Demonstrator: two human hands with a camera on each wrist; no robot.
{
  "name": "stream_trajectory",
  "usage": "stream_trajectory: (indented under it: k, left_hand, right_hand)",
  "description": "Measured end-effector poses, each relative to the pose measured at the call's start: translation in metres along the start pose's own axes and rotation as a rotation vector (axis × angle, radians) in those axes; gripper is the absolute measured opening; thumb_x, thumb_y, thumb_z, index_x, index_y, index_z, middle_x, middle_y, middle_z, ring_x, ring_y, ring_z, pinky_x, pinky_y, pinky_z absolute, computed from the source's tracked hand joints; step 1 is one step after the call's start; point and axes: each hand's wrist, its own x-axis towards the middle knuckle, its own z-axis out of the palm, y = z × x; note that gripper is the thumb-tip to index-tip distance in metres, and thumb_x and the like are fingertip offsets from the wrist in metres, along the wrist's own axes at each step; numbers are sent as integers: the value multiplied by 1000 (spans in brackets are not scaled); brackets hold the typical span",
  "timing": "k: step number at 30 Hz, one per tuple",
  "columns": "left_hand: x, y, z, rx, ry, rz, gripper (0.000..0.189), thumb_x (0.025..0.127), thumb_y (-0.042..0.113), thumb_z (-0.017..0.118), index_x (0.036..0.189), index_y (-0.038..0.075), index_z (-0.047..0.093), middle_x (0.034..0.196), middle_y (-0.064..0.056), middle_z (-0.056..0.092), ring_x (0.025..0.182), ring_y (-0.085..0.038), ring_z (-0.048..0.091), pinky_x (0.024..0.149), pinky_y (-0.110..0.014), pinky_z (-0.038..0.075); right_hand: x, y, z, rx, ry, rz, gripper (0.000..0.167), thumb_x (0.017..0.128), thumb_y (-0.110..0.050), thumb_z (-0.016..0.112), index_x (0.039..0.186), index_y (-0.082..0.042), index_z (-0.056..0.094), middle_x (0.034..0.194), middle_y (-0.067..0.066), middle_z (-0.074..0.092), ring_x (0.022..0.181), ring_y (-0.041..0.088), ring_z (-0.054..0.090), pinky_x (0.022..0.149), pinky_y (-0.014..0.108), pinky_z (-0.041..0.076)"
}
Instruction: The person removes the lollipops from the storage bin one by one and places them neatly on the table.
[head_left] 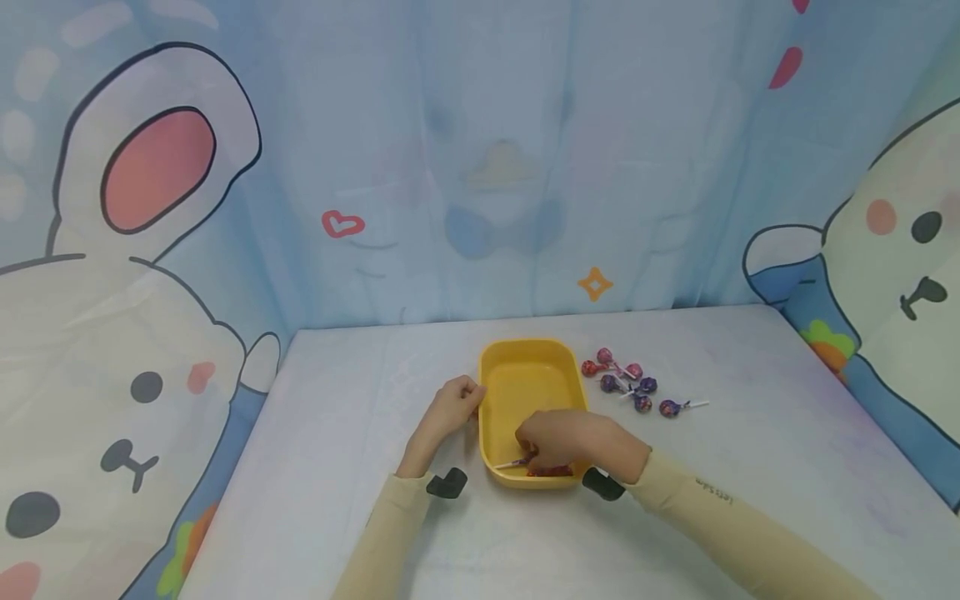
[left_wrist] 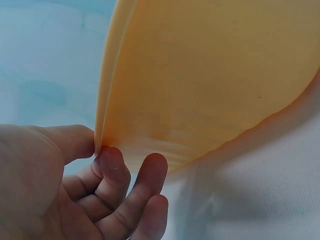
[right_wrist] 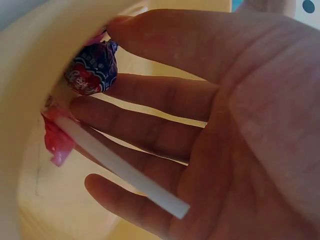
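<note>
A yellow plastic tray [head_left: 491, 358] stands on the table. My left hand [head_left: 452, 406] pinches its left rim between thumb and fingers; the left wrist view shows the thumb on one side of the rim [left_wrist: 101, 115]. My right hand [head_left: 566, 437] reaches into the tray's near end. Its thumb and index finger pinch a purple-wrapped lollipop [right_wrist: 92, 70], whose white stick [head_left: 508, 464] points left in the head view. Beside these fingers lies another lollipop with a red-pink wrapper [right_wrist: 59, 142] and a white stick crossing in front of the palm.
Several lollipops lie on the table right of the tray, among them a red one [head_left: 589, 368], a pink one [head_left: 604, 356] and a purple one [head_left: 669, 408] farthest right. A white cloth covers the table [head_left: 360, 417]. Behind hangs a blue cartoon curtain [head_left: 495, 108].
</note>
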Motion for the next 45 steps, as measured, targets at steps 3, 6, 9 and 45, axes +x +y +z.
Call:
stream_trajectory:
  k: [3,6,9,45]
  left_hand:
    - [0,0,0,-2,-1,-3,26,104,27,53,93,4,60,78,-6,66,72,-19,63,62,-23,44]
    - [0,0,0,-3,-5,-12,27,104,27,52,93,5,60,80,-6,66,73,-17,63,63,-23,45]
    - [-1,1,0,-2,-6,-15,27,105,27,52,93,4,60,82,-7,67,73,-15,62,63,-23,45]
    - [-1,1,0,-3,-6,-19,27,105,28,52,92,5,59,78,-5,65,72,-18,62,61,-22,44]
  right_hand:
    - [-1,-1,1,-10,0,2,13,90,-26,76,88,-19,65,71,-4,59,58,11,55,59,25,45]
    - [-1,-2,1,-19,2,-6,12,91,-24,75,87,-18,66,72,-3,59,58,12,55,58,26,45]
    - [-1,-2,1,-29,2,-6,9,92,-22,73,87,-17,66,72,-3,59,60,12,55,61,27,46]
    - [-2,2,0,-14,51,-22,11,90,-20,76,97,-20,68,81,-6,58,73,13,56,74,26,52]
